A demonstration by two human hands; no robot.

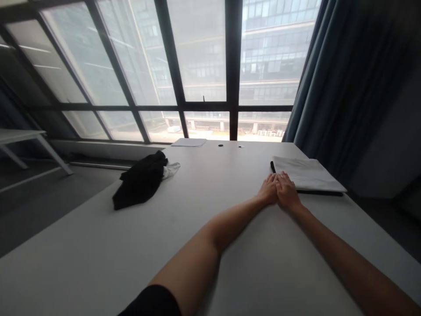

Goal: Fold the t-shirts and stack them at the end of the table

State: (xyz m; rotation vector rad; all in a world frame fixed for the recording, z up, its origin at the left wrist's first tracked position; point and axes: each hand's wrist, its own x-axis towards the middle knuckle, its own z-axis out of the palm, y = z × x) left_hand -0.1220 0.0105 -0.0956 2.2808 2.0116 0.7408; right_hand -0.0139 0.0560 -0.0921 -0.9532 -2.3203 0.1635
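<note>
My left hand (269,189) and my right hand (287,191) lie side by side, touching, at the near left corner of a folded white cloth (305,173). The fingers of both point forward and look stretched out and flat, with the right fingertips over the cloth's edge. Whether the left fingertips touch the cloth or only the table I cannot tell. Beneath the white cloth a dark layer (320,192) shows along the near edge and at the far left corner.
On the left of the white table (204,210) lies a crumpled black garment (141,180) with a white piece (171,169) beside it. A flat white item (188,142) rests at the far edge, near round holes. Windows stand behind, a blue curtain (315,87) at right.
</note>
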